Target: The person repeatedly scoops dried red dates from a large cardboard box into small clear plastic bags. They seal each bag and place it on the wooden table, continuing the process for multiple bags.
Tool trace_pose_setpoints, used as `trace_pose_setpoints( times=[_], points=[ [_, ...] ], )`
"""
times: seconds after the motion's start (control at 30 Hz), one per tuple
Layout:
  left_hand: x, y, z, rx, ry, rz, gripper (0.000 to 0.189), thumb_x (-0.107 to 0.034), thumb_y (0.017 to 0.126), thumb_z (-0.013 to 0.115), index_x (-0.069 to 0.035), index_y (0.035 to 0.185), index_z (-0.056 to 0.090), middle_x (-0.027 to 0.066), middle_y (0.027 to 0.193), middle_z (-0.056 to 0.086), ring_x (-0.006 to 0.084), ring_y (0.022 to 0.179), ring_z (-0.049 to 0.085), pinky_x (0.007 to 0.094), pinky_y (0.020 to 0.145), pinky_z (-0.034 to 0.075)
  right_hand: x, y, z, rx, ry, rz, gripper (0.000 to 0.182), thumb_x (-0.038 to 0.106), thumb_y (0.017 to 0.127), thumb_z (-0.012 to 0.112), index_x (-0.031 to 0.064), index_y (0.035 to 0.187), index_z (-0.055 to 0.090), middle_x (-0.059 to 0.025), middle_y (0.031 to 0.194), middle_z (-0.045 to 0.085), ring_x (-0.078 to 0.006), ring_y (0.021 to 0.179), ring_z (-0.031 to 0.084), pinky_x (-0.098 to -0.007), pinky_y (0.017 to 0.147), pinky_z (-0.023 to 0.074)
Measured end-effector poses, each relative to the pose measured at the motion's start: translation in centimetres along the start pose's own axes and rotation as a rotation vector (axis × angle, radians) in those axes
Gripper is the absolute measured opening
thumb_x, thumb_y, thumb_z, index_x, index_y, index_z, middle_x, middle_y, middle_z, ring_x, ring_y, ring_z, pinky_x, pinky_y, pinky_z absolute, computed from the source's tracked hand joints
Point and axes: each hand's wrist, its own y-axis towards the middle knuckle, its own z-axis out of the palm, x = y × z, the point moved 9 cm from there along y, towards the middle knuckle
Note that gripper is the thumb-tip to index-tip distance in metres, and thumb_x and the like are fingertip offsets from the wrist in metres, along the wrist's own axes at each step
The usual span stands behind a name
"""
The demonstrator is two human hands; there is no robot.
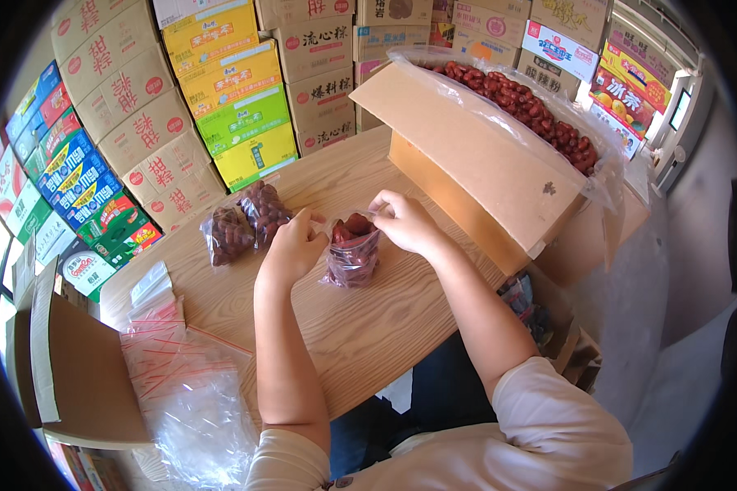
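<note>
A clear plastic zip bag filled with dried red dates (353, 258) stands on the wooden table, its mouth open at the top. My left hand (301, 241) pinches the left side of its rim with thumb and forefinger. On the other side, my right hand (400, 221) holds the right edge of the rim between its fingertips. Two filled bags of dates, one (226, 236) nearer and one (264, 212) just behind it, lie together left of my left hand. A large cardboard box (467, 147) lined with clear plastic holds many loose dates (528, 110) at the back right.
Empty zip bags with red seal strips (166, 350) lie in a pile over the table's left front edge, beside an open cardboard box (86, 368). Stacked cartons (233, 80) line the far side. Under the table's right edge, another open box (565, 344) holds wrapped items.
</note>
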Motion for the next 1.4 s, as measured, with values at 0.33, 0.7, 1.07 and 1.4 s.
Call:
trace_pose_setpoints(
  times=[0.33,0.7,1.07,1.4],
  points=[
    [-2.9,-0.8,-2.4,-0.145,-0.250,0.199,0.031,0.001,0.078,0.055,0.002,0.109,0.054,0.0050,0.057,0.050,0.0093,0.053,0.045,0.0270,0.051,0.037,2.8,-1.1,-2.8,-0.074,0.210,-0.042,0.024,0.006,0.075,0.062,0.0075,0.099,0.057,-0.0032,0.066,0.060,-0.0156,0.063,0.058,-0.0320,0.059,0.0443],
    [-4.6,-1.2,-1.3,-0.137,-0.177,0.093,0.030,-0.003,0.076,0.055,0.000,0.106,0.054,0.0081,0.053,0.051,0.0137,0.051,0.048,0.0295,0.052,0.039,2.9,-2.8,-4.0,-0.253,0.183,-0.046,0.024,0.006,0.074,0.061,0.0065,0.097,0.055,-0.0028,0.056,0.055,-0.0157,0.054,0.054,-0.0325,0.053,0.0406],
    [-3.8,-0.8,0.4,-0.125,0.126,0.116,0.029,-0.008,0.074,0.056,-0.002,0.102,0.056,0.0129,0.059,0.059,0.0254,0.053,0.058,0.0345,0.053,0.043,1.1,-2.7,-2.8,-0.296,0.238,-0.053,0.027,0.006,0.075,0.059,0.0089,0.101,0.051,-0.0024,0.055,0.053,-0.0162,0.051,0.053,-0.0328,0.051,0.0388],
    [-5.3,-1.2,-0.4,-0.166,-0.006,0.102,0.029,-0.006,0.073,0.057,-0.003,0.101,0.055,0.0098,0.056,0.056,0.0230,0.051,0.055,0.0344,0.052,0.043,2.4,-4.5,-4.4,-0.431,0.328,-0.108,0.032,0.005,0.074,0.058,0.0095,0.105,0.051,-0.0023,0.053,0.048,-0.0172,0.050,0.050,-0.0331,0.050,0.0377]
  ],
)
